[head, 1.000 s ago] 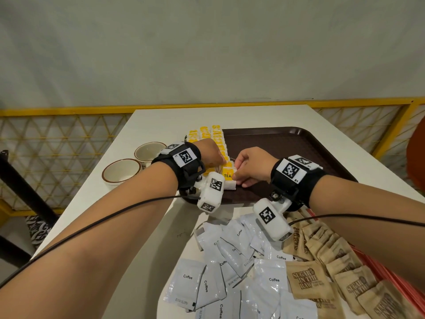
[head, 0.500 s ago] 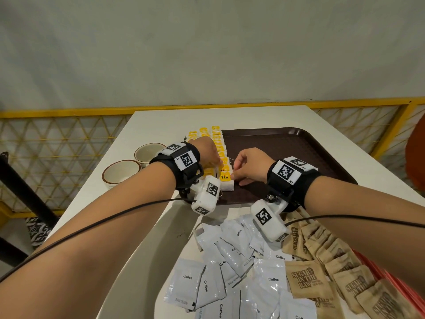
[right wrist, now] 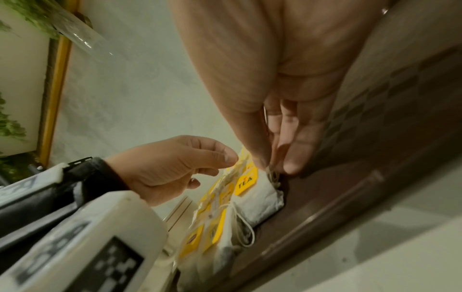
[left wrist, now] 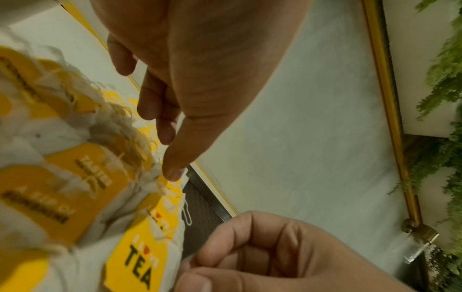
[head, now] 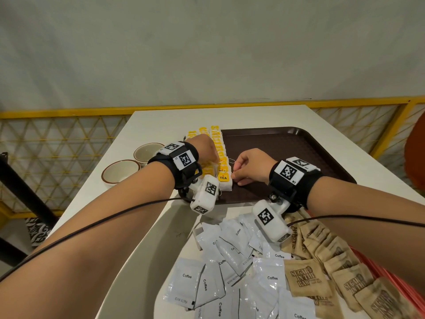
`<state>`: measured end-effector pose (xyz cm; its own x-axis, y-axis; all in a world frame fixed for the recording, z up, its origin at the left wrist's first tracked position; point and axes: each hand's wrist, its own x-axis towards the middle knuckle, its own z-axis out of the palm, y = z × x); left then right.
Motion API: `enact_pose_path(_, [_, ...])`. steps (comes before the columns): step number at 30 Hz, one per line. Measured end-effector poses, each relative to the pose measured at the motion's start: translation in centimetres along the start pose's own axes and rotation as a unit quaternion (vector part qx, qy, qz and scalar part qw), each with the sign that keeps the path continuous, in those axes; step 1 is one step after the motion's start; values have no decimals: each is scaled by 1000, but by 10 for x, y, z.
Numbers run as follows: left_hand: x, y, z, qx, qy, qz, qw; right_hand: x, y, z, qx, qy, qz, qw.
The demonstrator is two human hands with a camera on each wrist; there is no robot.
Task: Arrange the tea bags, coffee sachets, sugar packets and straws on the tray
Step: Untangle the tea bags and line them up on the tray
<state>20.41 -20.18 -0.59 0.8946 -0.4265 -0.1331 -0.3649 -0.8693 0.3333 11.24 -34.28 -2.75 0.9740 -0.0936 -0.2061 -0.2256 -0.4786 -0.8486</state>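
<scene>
Tea bags [head: 217, 146] with yellow tags lie in rows along the left side of the brown tray [head: 287, 153]. My left hand [head: 207, 155] hovers over the rows, fingers loosely curled, its thumb tip [left wrist: 175, 173] touching the bags. My right hand [head: 236, 178] pinches the right edge of the nearest tea bag [head: 224, 184], the one tagged TEA [right wrist: 246, 180]. White coffee sachets [head: 230, 261], brown sugar packets [head: 322, 268] and red straws [head: 391, 279] lie heaped on the table near me.
Two white cups [head: 120, 171] [head: 147, 151] with brown rims stand left of the tray. The right part of the tray holds nothing. A yellow mesh railing [head: 57, 157] runs behind and beside the white table [head: 161, 120].
My right hand has edged slightly left against the front tea bag, whose TEA tag now shows in full. The left hand has hardly moved.
</scene>
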Motion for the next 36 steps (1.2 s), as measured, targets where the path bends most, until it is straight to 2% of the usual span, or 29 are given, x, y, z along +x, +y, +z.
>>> enact_pose_path(12, [-7, -8, 2, -46, 0, -8, 999, 1, -7, 9, -32, 8, -18, 999])
enact_pose_path(21, [-11, -10, -2, -39, 5, -6, 999, 0, -13, 11, -58, -1, -18, 998])
enact_pose_path(26, [-12, -11, -1, -67, 20, 2, 998, -2, -13, 13, -25, 1, 24, 999])
enact_pose_path(31, [-12, -22, -3, -191, 98, -19, 977, 1, -15, 14, 75, 75, 45, 993])
enact_pose_path(33, [-17, -23, -3, -239, 90, -31, 966, 1, -16, 17, 106, 74, 57, 990])
enact_pose_path(36, [-25, -20, 0, -243, 40, -57, 968, -1, -19, 29, 101, 40, 68, 992])
